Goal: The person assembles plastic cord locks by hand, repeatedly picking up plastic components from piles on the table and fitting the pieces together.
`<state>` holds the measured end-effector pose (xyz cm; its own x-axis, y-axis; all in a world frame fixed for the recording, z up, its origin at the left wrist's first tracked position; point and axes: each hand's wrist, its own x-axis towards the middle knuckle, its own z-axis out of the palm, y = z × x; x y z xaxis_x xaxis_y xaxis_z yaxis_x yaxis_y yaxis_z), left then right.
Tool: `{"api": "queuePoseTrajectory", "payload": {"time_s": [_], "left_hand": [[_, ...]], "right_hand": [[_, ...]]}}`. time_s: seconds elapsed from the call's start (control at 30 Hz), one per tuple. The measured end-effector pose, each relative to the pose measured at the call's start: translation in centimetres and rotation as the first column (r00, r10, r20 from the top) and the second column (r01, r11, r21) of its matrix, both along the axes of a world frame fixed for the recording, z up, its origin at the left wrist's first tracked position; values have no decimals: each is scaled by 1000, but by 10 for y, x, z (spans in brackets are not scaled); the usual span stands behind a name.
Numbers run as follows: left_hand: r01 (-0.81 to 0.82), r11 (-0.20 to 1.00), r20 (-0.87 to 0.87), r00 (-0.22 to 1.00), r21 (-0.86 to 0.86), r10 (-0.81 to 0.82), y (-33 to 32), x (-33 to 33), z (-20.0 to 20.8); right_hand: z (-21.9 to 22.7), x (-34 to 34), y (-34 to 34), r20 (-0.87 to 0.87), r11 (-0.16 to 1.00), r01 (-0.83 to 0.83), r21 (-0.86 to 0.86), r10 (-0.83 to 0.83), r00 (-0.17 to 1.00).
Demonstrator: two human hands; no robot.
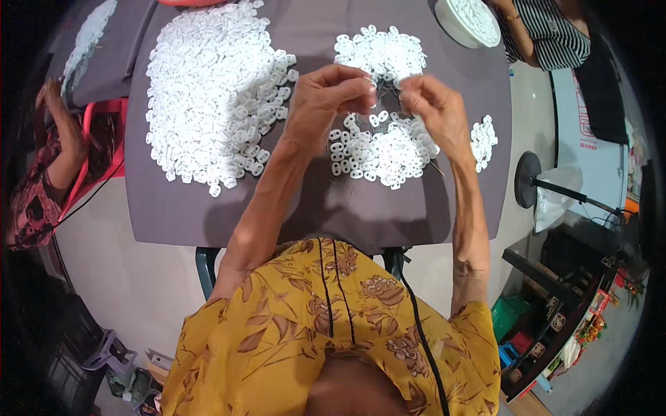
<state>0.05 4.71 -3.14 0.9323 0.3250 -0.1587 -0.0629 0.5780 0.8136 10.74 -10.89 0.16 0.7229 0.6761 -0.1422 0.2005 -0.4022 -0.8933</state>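
Left hand [322, 97]: fingertips bunched toward thumb; cannot tell whether grasping anything.
Right hand [440, 111]: likewise bunched, blurred.
Near heap of small white oval two-holed pieces [390, 154]: bodyward of both grips, axes mixed; right hand nearer, above its right edge.
Far heap [380, 52]: beyond near heap.
Grey cloth-covered table [184, 216]: beneath near heap.

From my remote seat I take this for a room in a home that doubles as an informal workshop. At four o'clock I see dark, ornamented furniture [570, 305] amid household clutter; at ten, a red plastic chair [104, 105]; at eight, smooth pale floor [104, 277]. Small white pieces [201, 104] lie heaped across the cloth-covered counter [173, 218] at twelve, with other people at nine and two.
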Motion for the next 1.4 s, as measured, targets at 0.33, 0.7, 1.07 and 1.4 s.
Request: {"api": "queuePoseTrajectory", "payload": {"time_s": [0.33, 0.7, 1.07, 1.4], "left_hand": [[23, 984, -3, 1000, -177, -24, 5, 0, -5], [65, 979, -5, 998, -192, -67, -9, 2, -1], [103, 972, 54, 994, -212, -94, -32, 2, 12], [87, 975, 63, 995, -207, -76, -34, 0, 19]], "right_hand": [[-60, 0, -1, 666, 927, -264, -267, 375, 645], [-36, -3, -11, -140, 993, 103, 54, -95, 986], [3, -20, -13, -543, 829, 306, 469, -3, 840], [1, -20, -15, -593, 757, 317, 571, 114, 797]]}}
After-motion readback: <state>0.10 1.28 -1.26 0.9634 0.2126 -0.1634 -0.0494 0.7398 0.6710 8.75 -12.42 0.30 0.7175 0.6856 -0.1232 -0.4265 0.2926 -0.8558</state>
